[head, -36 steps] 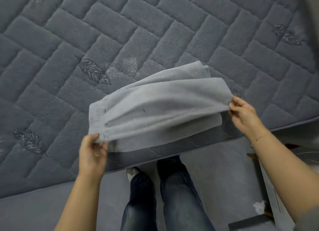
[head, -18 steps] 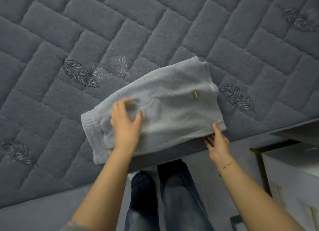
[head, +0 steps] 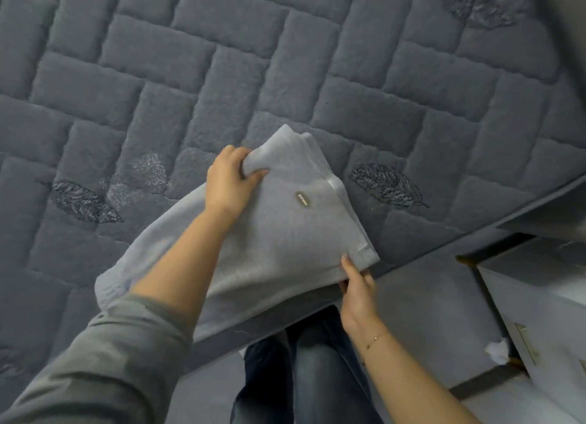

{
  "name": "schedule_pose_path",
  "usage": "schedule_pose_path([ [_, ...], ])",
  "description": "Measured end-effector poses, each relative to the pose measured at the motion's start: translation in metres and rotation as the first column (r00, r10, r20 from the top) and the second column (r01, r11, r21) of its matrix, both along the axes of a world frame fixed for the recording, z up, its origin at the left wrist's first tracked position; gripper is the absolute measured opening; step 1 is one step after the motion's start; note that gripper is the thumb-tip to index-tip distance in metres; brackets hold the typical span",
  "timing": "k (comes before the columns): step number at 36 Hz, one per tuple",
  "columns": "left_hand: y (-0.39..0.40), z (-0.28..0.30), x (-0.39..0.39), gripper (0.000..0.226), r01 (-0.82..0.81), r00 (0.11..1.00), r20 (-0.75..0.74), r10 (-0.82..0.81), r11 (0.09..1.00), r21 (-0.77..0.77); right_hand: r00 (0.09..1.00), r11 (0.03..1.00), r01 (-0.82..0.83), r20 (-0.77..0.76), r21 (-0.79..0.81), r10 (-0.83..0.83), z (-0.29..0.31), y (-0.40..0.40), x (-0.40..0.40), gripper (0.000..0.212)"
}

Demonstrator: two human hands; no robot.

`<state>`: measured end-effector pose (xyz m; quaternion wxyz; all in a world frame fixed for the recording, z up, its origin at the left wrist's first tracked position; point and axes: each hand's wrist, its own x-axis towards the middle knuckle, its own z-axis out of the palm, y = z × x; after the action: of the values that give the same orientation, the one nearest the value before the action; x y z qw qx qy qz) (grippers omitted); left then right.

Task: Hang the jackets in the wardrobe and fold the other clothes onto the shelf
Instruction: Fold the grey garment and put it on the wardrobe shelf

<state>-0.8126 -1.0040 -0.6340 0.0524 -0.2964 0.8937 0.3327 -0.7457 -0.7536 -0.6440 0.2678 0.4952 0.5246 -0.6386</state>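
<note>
Left hand (head: pixel 229 182) pinches soft folded grey garment (head: pixel 285 233); right hand (head: pixel 356 289) grips corner.

Soft matt grey knit garment (head: pixel 276 243), bunched under the left fingers (head: pixel 253 174) (small glossy label (head: pixel 302 199) just beyond them), on plush quilted bedcover (head: pixel 285 75).

A grey-green sleeve (head: pixel 104 354), pushed up above the elbow, covers the left upper arm. The right wrist wears a thin gold bracelet (head: pixel 375 339) (one small bead on it). Dark blue faded jeans (head: pixel 304 369) cover both legs.
</note>
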Motion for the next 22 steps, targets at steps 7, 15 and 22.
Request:
schedule_pose_path([
  [7, 0.080, 0.014, 0.064, 0.068, 0.491, 0.865, -0.003, -0.502, 0.846, 0.209, 0.996, 0.969, 0.093, 0.031, -0.230, -0.088, 0.006, 0.003, -0.011, 0.039],
  [15, 0.054, 0.018, 0.031, 0.033, 0.123, 0.990, 0.031, -0.135, 0.959, 0.254, 0.998, 0.963, 0.059, 0.023, -0.264, -0.055, 0.004, 0.009, -0.013, 0.040],
  [22, 0.042, -0.003, -0.031, 0.074, 0.343, 0.843, 0.257, -0.473, 0.840, 0.419, 1.000, 0.960, 0.009, -0.017, -0.281, -0.014, 0.000, 0.009, -0.015, 0.038],
])
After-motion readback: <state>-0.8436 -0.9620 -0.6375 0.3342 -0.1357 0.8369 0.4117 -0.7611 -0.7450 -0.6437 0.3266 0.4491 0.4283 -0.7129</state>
